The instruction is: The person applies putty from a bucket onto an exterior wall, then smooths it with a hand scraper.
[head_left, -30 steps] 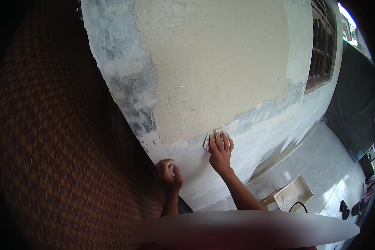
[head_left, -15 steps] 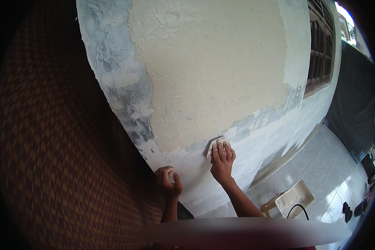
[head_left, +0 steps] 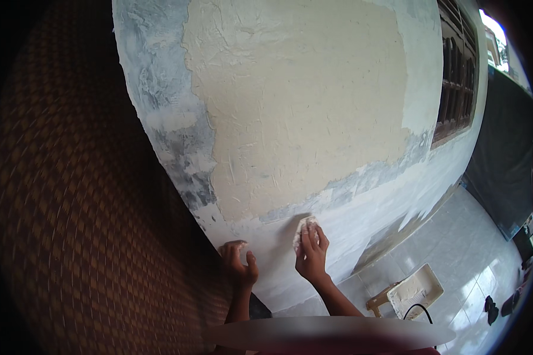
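Note:
My right hand (head_left: 312, 255) grips a flat, whitish putty scraper (head_left: 305, 234) smeared with filler, fingers spread across its face. It is at the lower part of the wall (head_left: 337, 231), just below the edge of a large cream putty patch (head_left: 308, 100); whether it touches cannot be told. Grey and white uneven bands border the patch. My left hand (head_left: 239, 264) is beside the wall's left edge, fingers curled and thumb apart, with nothing seen between them. Whitish residue coats its fingertips.
A rectangular tray with pale putty (head_left: 417, 290) rests on a small stool (head_left: 380, 300) on the grey tiled floor (head_left: 391, 269). Brown woven matting (head_left: 95, 225) fills the left side. A barred window (head_left: 456, 77) and a dark sheet (head_left: 503, 148) are at right.
My right hand has moved slightly down and left with the scraper, which now looks turned more edge-on. My left hand has barely moved.

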A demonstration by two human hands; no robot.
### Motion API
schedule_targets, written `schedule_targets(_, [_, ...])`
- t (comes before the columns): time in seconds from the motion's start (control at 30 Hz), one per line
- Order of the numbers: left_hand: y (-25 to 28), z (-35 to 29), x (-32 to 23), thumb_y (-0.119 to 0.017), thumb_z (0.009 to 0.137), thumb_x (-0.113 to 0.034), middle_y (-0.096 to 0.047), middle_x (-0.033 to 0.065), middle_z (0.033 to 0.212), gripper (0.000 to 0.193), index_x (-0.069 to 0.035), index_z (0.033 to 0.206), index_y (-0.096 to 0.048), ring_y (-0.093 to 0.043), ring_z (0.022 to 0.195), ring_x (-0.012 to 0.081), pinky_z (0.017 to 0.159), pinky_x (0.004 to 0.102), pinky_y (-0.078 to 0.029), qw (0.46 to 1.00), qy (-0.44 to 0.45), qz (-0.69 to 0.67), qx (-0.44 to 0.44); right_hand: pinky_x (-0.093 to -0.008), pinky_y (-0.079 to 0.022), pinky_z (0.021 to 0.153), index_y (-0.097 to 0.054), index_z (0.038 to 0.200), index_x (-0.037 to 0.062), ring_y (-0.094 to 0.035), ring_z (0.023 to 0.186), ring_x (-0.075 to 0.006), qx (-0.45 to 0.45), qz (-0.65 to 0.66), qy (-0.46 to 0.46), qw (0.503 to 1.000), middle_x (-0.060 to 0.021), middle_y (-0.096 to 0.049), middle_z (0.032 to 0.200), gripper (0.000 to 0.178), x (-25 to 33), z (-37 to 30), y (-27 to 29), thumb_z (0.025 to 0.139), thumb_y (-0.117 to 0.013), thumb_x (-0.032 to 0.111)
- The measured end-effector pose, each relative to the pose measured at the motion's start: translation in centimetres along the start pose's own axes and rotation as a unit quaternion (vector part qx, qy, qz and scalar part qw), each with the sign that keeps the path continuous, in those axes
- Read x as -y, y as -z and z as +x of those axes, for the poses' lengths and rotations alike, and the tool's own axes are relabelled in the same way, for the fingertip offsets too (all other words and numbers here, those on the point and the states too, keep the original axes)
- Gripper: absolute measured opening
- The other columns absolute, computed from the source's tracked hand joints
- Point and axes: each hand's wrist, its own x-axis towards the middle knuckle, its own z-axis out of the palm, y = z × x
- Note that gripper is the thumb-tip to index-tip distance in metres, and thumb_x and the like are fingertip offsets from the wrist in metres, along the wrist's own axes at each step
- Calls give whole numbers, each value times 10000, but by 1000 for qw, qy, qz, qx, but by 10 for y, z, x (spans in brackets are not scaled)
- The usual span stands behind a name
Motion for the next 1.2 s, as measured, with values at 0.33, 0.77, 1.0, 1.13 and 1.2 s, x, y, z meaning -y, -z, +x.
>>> schedule_targets(0.33, [-70, -30, -81, -588, 824, -69, -675, 144, 948, 143, -28, 951, -640, -639, 891, 333, 796, 416, -518, 982, 48, -146, 105, -418, -367, 1103, -463, 1443, -41, -479, 1291, -363, -165, 167, -200, 951, -229, -512, 1441, 561, -38, 3, 94, 884, -505, -64])
schedule_targets(0.77, [-216, -101, -237, -571, 917, -106, -712, 135, 996, 141, -33, 997, -661, -684, 924, 316, 784, 404, -579, 896, 78, -277, 339, -377, -539, 812, -627, 1146, 26, -613, 882, -164, -208, 418, -491, 735, -24, -620, 985, 240, -214, -131, 238, 939, -508, 54])
schedule_targets(1.0, [-285, -163, -324, -559, 908, -154, -686, 181, 1080, 246, -18, 1097, -640, -642, 1016, 380, 862, 457, -522, 843, 35, -320, 430, -404, -534, 834, -580, 1271, 75, -636, 947, -180, -262, 490, -540, 632, -38, -657, 1082, 341, -265, -230, 332, 982, -541, 252])
schedule_targets(1.13, [-324, -196, -364, -552, 900, -160, -677, 208, 1087, 274, -2, 1109, -632, -624, 1044, 412, 923, 483, -489, 790, 10, -334, 514, -462, -515, 856, -557, 1289, 92, -642, 1007, -224, -341, 488, -555, 581, -58, -663, 1147, 427, -274, -268, 372, 1001, -522, 405])
schedule_targets(1.2, [-348, -209, -382, -557, 896, -157, -669, 217, 1102, 281, 0, 1119, -626, -617, 1057, 415, 931, 483, -485, 769, -21, -339, 541, -495, -508, 862, -556, 1294, 90, -647, 999, -242, -378, 480, -549, 570, -69, -672, 1134, 478, -285, -309, 381, 1022, -454, 470])
